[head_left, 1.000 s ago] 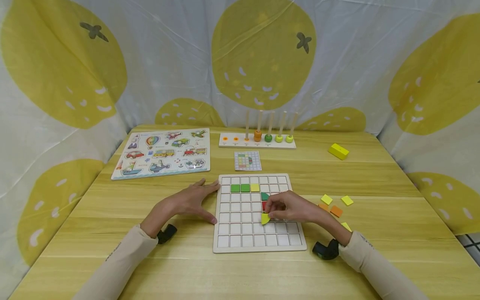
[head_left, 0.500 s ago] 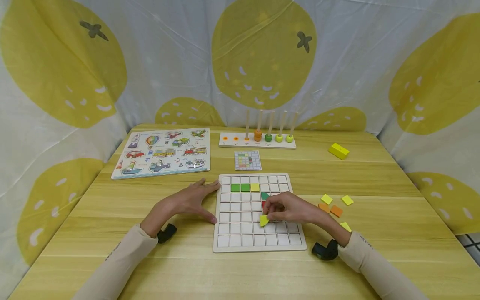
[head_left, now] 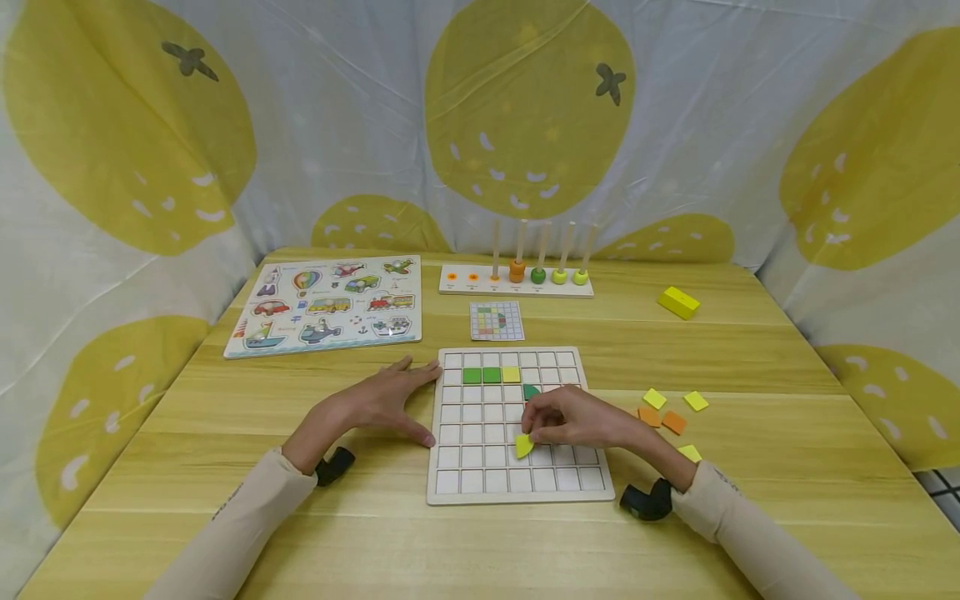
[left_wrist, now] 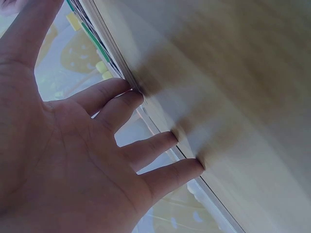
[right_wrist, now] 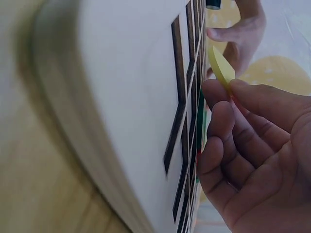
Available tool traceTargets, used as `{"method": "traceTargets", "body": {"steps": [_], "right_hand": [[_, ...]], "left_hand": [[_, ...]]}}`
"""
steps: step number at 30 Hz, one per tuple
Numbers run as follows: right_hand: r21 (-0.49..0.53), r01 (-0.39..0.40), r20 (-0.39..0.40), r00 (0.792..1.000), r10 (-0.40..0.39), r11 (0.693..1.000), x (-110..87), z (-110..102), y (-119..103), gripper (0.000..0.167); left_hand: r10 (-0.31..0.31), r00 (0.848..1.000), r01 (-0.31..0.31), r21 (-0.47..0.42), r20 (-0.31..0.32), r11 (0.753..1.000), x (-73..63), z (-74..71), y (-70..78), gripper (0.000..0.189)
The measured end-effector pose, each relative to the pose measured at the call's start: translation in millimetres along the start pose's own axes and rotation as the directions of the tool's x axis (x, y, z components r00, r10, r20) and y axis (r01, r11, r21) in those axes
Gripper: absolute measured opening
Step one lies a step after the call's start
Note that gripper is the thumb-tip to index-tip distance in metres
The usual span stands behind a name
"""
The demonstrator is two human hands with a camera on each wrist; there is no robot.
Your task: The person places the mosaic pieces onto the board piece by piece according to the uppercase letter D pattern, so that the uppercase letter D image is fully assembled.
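Fruit-print cloth [head_left: 531, 100] encloses a wooden table [head_left: 337, 533] on which a gridded board [head_left: 446, 497] lies flat. The left hand [head_left: 378, 398], fingers spread, touches its left edge — probably to brace it. The right hand [head_left: 570, 417], its grip narrow, pinches a yellow piece [head_left: 523, 447] near one edge above the grid's lower middle, perhaps leaving the rest clear for seating. A patterned card [head_left: 496, 321] lies just beyond, likely for easy glancing; loose tiles [head_left: 673, 422] lie near the right wrist, seemingly for quick reach.

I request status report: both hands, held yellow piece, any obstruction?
Right hand pinches yellow rounded piece over grid board. Left hand at board's left edge. Right hand hides part of board; no other obstruction seen.
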State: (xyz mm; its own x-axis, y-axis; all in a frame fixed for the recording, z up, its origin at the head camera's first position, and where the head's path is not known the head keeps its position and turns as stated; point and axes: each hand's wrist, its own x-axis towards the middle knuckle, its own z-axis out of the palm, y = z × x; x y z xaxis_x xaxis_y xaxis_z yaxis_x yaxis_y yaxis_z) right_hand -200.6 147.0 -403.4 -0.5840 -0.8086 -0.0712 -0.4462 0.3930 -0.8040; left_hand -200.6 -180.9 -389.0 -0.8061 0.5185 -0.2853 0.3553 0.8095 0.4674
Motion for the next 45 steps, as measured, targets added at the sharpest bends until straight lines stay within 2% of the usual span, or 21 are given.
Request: {"method": "traceTargets", "body": {"steps": [14,21,45], "right_hand": [[0.015,-0.057,0.011,0.998,0.057,0.998,1.0,3,-2,0.004],[0.029,-0.056,0.006,0.998,0.056,0.998,0.9,5,-4,0.005],[-0.092,-0.035,-0.010,0.999,0.034,0.995,3.6,11,-6,0.006]], "left_hand": [[-0.008,1.000,0.008,-0.002,0.000,1.000,-0.5,0.6,1.3,0.108],[-0.002,1.000,0.002,0.001,-0.002,1.000,-0.5,1.0,0.5,0.108],[-0.012,1.000,0.012,0.002,0.001,1.000,0.1,1.0,0.5,0.107]]}}
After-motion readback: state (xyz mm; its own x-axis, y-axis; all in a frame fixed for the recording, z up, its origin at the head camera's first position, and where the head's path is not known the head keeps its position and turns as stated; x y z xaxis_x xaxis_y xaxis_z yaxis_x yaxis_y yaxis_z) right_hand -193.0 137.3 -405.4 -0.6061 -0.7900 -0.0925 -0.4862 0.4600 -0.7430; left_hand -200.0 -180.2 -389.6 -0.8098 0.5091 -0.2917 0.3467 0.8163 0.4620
